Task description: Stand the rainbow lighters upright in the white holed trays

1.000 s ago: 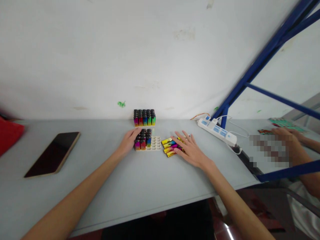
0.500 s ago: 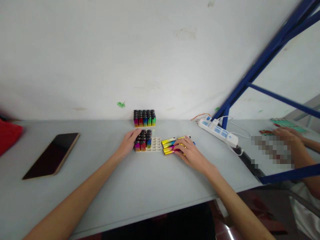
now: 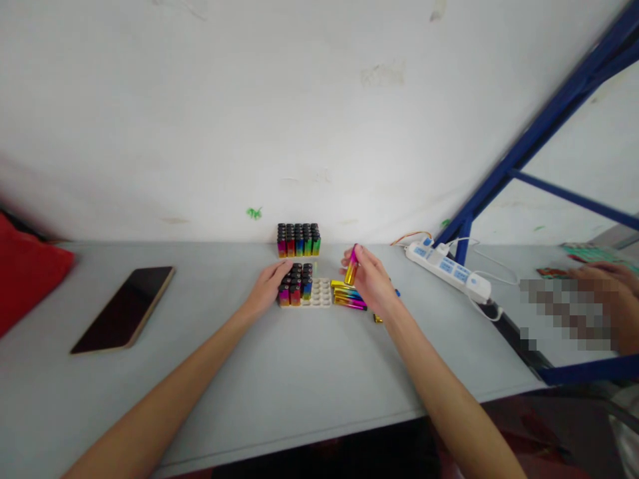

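A purple-and-gold lighter (image 3: 352, 266) stands tilted in the fingers of my right hand (image 3: 372, 279), raised just right of the white tray (image 3: 319, 293). My left hand (image 3: 268, 285) is curled round the tray's left back corner, against the lighters in it; its fingertips are partly hidden. Upright black-topped lighters (image 3: 295, 293) fill the left part of this tray, and bare round holes show on its right. Several loose colourful lighters (image 3: 349, 301) lie on the table beside the tray, partly under my right hand.
Behind, near the wall, stands a full block of upright lighters (image 3: 298, 241). A dark phone or tablet (image 3: 122, 309) lies at left, near a red item (image 3: 30, 273). At right are a power strip (image 3: 449, 269), a blue metal frame (image 3: 504, 173) and another person's hand (image 3: 606, 276).
My right hand has lifted a purple-and-gold lighter from the loose pile and moved up and slightly left with it. My left hand keeps its place at the tray. The view has shifted slightly.
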Demonstrator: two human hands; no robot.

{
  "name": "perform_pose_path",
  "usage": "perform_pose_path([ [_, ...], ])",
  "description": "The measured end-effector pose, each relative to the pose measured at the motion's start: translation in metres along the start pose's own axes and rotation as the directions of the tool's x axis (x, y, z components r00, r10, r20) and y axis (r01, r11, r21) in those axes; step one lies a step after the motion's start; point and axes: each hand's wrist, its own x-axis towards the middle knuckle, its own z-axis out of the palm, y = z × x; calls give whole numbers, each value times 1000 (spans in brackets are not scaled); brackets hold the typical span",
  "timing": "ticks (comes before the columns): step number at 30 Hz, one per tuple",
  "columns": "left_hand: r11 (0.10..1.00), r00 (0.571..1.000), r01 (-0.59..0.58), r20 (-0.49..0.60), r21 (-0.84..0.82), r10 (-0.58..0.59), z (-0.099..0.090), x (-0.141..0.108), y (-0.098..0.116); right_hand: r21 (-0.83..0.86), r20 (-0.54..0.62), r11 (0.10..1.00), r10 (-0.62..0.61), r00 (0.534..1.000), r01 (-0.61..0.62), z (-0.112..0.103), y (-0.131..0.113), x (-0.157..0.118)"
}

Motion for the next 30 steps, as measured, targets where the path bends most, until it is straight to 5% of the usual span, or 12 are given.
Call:
perform_pose_path([
  [8,999,1000,-3,16,48,2,-1,1,0,56,361,981,154,920,-187,35,23,-27],
  [16,999,1000,20,-23,41,-20,0,2,-1,91,267,928,327,907,-361,44,29,-38],
  [24,1000,1000,22,5,-10,-22,0,0,0,-66,147,948,318,937,-311,49,36,-44],
  [30,1000,1000,27,-7,-10,-27,1,2,-2,-1,152,927,371,916,-375,46,40,-41],
])
